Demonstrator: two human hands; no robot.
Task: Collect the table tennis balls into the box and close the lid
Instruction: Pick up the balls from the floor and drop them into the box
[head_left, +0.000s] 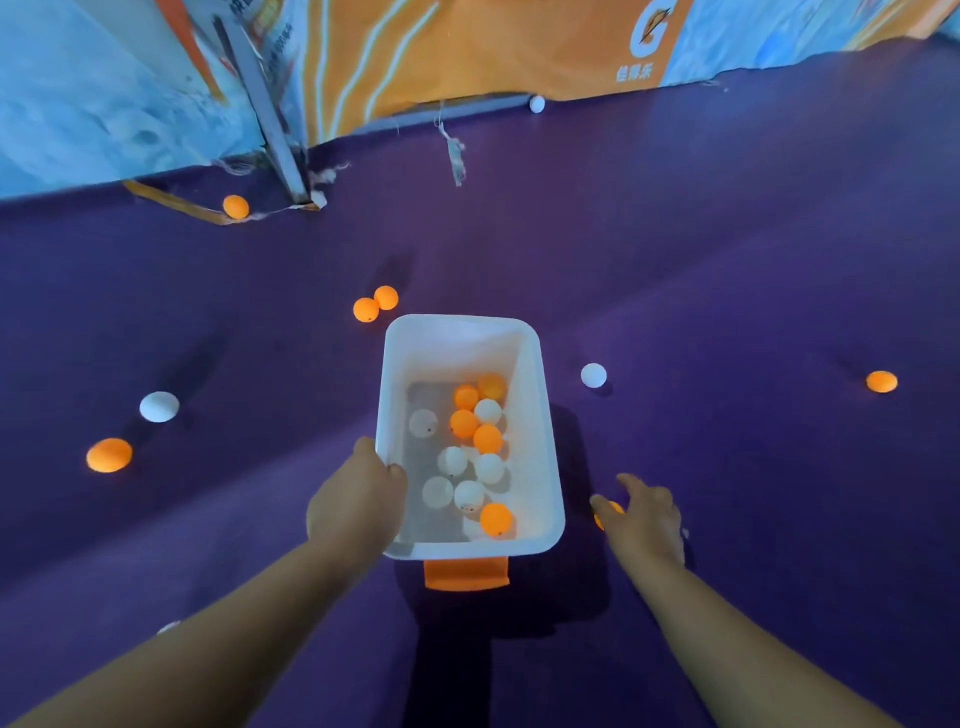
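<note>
A white plastic box with an orange latch at its near end stands open on the purple floor, holding several orange and white balls. My left hand grips the box's left rim, thumb inside. Just right of the box, my right hand reaches down with fingers curled over an orange ball that is mostly hidden beneath them. Loose balls lie around: two orange ones just beyond the box, a white one to its right, a white one and an orange one to the left.
More balls lie farther off: an orange one at far right, an orange one by the barrier's foot, a white one under the orange banner. A metal post stands at the barrier corner. No lid shows.
</note>
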